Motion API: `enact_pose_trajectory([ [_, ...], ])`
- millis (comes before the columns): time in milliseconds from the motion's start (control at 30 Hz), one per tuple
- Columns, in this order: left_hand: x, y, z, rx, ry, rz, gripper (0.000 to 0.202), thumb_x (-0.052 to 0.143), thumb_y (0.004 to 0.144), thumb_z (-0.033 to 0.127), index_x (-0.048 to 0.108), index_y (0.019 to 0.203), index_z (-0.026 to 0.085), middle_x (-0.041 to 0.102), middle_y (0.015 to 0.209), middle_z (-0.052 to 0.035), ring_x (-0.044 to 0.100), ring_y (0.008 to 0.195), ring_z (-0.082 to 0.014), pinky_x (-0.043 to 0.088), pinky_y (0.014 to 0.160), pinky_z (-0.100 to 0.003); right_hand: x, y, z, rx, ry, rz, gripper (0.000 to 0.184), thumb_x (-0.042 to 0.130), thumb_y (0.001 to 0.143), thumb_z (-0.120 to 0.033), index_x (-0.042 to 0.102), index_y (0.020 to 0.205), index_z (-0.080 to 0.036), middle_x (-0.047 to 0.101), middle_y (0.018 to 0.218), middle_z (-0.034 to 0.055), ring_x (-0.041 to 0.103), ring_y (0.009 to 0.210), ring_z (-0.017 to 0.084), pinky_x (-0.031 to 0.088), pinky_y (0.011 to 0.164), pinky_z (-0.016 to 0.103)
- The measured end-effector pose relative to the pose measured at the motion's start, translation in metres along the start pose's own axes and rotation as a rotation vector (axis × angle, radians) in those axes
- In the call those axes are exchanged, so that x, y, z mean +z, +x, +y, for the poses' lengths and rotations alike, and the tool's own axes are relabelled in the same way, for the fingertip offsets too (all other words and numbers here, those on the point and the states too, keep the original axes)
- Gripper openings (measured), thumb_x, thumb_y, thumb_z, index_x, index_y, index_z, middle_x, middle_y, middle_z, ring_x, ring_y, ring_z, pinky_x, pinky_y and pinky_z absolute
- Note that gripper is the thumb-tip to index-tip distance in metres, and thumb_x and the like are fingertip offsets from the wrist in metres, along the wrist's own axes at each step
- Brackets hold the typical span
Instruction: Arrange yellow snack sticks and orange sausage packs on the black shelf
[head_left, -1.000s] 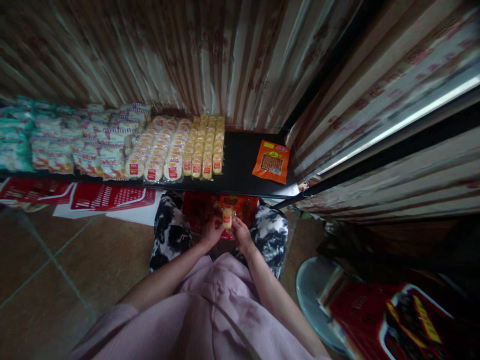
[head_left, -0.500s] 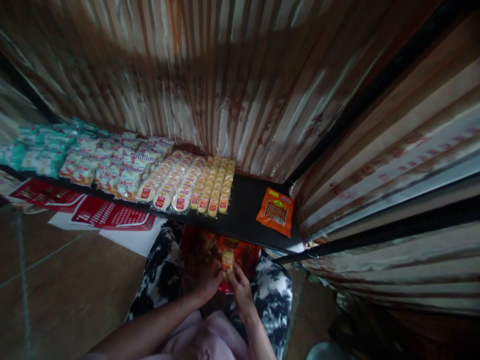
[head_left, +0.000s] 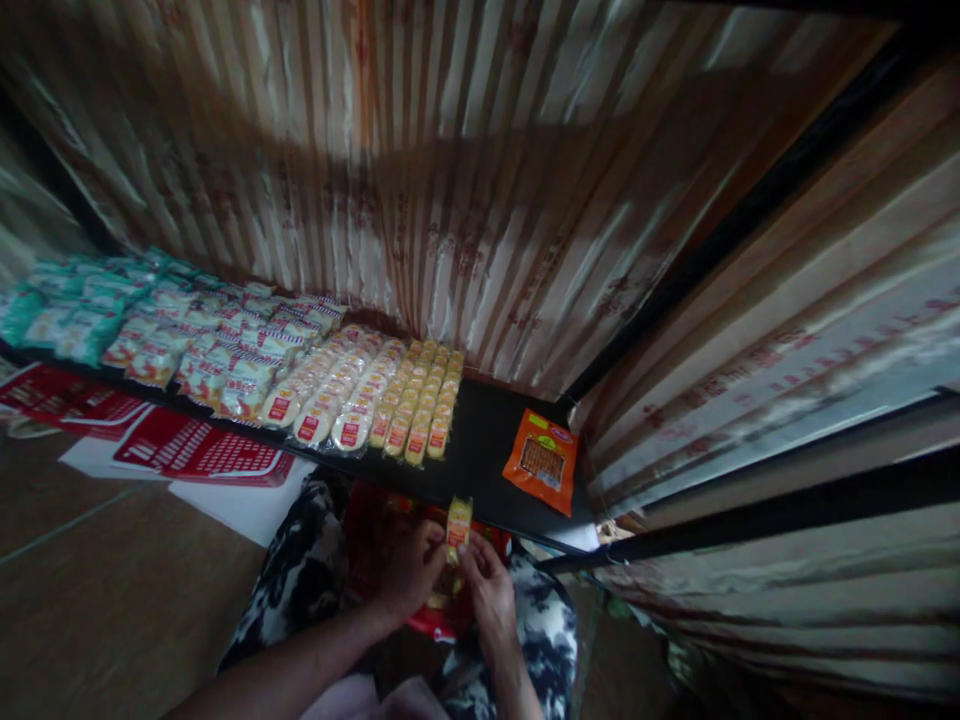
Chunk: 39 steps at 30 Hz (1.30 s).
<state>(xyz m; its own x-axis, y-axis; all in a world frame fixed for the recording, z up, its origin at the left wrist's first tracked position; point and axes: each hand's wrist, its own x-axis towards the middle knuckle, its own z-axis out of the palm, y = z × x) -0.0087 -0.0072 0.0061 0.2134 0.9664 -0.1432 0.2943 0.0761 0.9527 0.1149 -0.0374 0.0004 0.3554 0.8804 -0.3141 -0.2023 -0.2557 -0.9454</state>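
Left hand (head_left: 409, 567) and right hand (head_left: 489, 585) pinch yellow pack (head_left: 459, 520) near shelf (head_left: 486, 435) edge. 4 yellow rows (head_left: 421, 402) already lie on shelf; this pack, not yet; how many remain, cannot tell.

Shelf (head_left: 480, 440): back cloth (head_left: 465, 220) behind, side cloth (head_left: 750, 370) at right end. On shelf, left to right: first packet group (head_left: 75, 305), second packet group (head_left: 225, 355), third packet group (head_left: 341, 395), fourth packet group (head_left: 420, 405), side by side; farther right, pouch (head_left: 541, 462), apart from fourth packet group, near right end. Before shelf, at left: printed panels (head_left: 202, 445) on paper sheets (head_left: 232, 505), floor (head_left: 112, 600) nearer viewer. Before shelf, centre: bag (head_left: 435, 622) between knees (head_left: 547, 610); over bag, small packet (head_left: 459, 522) between left hand (head_left: 411, 568) and right hand (head_left: 489, 588).
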Motion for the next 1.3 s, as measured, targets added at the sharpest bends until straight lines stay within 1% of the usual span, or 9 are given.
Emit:
enact_pose_trajectory([
  [233,-0.002,0.015,0.002,0.115,0.011,0.015,0.017,0.046,0.078,0.018,0.06,0.089,0.019,0.065,0.091,-0.004,0.06,0.087,-0.0153,0.045,0.081,-0.026,0.003,0.01,-0.012,-0.03,-0.029,-0.002,0.042,0.071,0.063,-0.047,0.067,0.095,-0.02,0.071,0.095,0.007,0.065,0.09,0.024,0.052,0.071,0.029],
  [367,-0.005,0.023,0.009,0.127,0.073,0.025,0.021,0.042,0.081,0.02,0.062,0.089,0.019,0.063,0.09,-0.0049,0.06,0.088,-0.0161,0.045,0.078,-0.026,0.005,0.022,-0.016,-0.036,-0.037,0.04,0.042,0.073,0.059,-0.047,0.068,0.091,-0.02,0.072,0.091,0.0064,0.065,0.083,0.023,0.051,0.072,0.03],
  [500,-0.004,0.037,0.016,0.123,0.064,0.031,0.025,0.04,0.082,0.021,0.063,0.089,0.019,0.062,0.089,-0.0058,0.059,0.086,-0.0168,0.046,0.074,-0.026,0.006,0.039,-0.021,-0.068,-0.059,0.053,0.042,0.071,0.06,-0.048,0.068,0.091,-0.019,0.072,0.085,0.0054,0.065,0.08,0.022,0.05,0.073,0.03],
  [700,0.006,0.066,0.016,0.099,0.045,0.017,0.025,0.042,0.076,0.011,0.061,0.09,0.017,0.061,0.089,-0.0044,0.06,0.082,-0.0143,0.048,0.074,-0.025,0.004,0.065,-0.033,-0.215,-0.248,0.082,0.034,0.066,0.065,-0.046,0.068,0.088,-0.02,0.071,0.081,0.0043,0.064,0.077,0.021,0.048,0.072,0.03],
  [867,0.012,0.087,0.017,0.109,0.094,0.012,0.021,0.045,0.076,0.011,0.06,0.09,0.015,0.059,0.09,-0.0051,0.061,0.079,-0.0138,0.049,0.073,-0.026,0.004,0.081,-0.041,-0.247,-0.396,0.146,0.028,0.063,0.067,-0.042,0.067,0.086,-0.022,0.07,0.076,0.0022,0.063,0.074,0.02,0.046,0.071,0.029],
  [933,0.012,0.092,0.018,0.105,0.094,0.002,0.02,0.046,0.075,0.011,0.059,0.09,0.016,0.06,0.089,-0.0041,0.061,0.079,-0.0134,0.05,0.073,-0.026,0.006,0.084,-0.043,-0.265,-0.434,0.18,0.025,0.062,0.067,-0.042,0.066,0.082,-0.022,0.069,0.074,0.0016,0.062,0.071,0.02,0.045,0.07,0.029],
  [1033,0.012,0.096,0.019,0.103,0.102,0.001,0.023,0.048,0.072,0.009,0.058,0.092,0.017,0.061,0.091,-0.0036,0.06,0.081,-0.0139,0.05,0.074,-0.026,0.008,0.086,-0.045,-0.275,-0.44,0.187,0.022,0.061,0.068,-0.04,0.064,0.079,-0.022,0.068,0.073,0.0014,0.061,0.069,0.019,0.044,0.068,0.028],
  [1167,0.014,0.101,0.02,0.082,0.135,0.023,0.027,0.05,0.07,0.01,0.058,0.095,0.017,0.062,0.096,-0.0052,0.061,0.082,-0.0147,0.049,0.076,-0.027,0.011,0.089,-0.048,-0.271,-0.435,0.204,0.02,0.062,0.067,-0.041,0.06,0.075,-0.023,0.066,0.069,0.0008,0.059,0.063,0.018,0.043,0.063,0.027],
  [1300,0.022,0.11,0.022,0.057,0.144,0.025,0.025,0.049,0.073,0.011,0.057,0.096,0.014,0.063,0.097,-0.0076,0.062,0.078,-0.0143,0.049,0.075,-0.028,0.01,0.099,-0.05,-0.301,-0.464,0.228,0.016,0.061,0.067,-0.038,0.059,0.072,-0.023,0.065,0.068,0.0006,0.059,0.063,0.018,0.041,0.062,0.028],
])
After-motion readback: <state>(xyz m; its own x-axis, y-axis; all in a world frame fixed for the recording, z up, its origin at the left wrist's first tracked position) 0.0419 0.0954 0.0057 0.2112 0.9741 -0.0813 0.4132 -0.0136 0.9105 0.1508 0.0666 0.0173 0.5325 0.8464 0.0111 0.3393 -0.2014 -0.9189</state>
